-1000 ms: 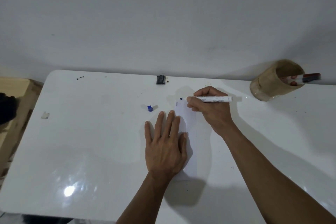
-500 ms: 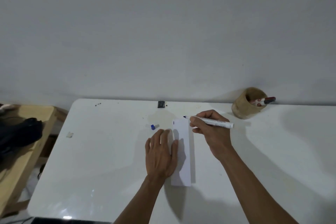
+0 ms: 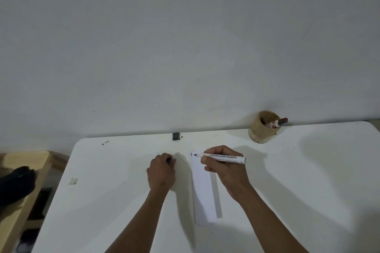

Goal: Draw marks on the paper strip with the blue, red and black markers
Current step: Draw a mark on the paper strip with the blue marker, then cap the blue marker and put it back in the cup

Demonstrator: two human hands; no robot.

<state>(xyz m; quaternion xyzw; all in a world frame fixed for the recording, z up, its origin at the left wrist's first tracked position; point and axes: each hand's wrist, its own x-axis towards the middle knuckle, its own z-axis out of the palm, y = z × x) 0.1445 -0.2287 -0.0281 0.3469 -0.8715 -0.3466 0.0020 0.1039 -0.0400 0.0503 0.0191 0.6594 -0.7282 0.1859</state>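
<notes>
A white paper strip [image 3: 203, 191] lies lengthwise on the white table [image 3: 298, 181], with one short dark mark [image 3: 191, 154] at its far left corner. My right hand [image 3: 225, 172] grips an uncapped white marker [image 3: 224, 157] whose dark tip points left, just right of that mark. My left hand [image 3: 162, 171] rests on the table left of the strip, fingers curled over the small blue cap [image 3: 169, 161], which barely shows. A tan cup [image 3: 261, 129] at the back right holds a red marker [image 3: 276, 122].
A small black object [image 3: 176, 136] sits at the table's far edge by the wall. A scrap of tape [image 3: 73, 181] lies near the left edge. A wooden bench [image 3: 24, 201] with a dark item stands left of the table.
My left hand came off the paper strip and moved left onto the blue cap, closing over it. My right hand stays at the strip's far end. The camera view pulled back.
</notes>
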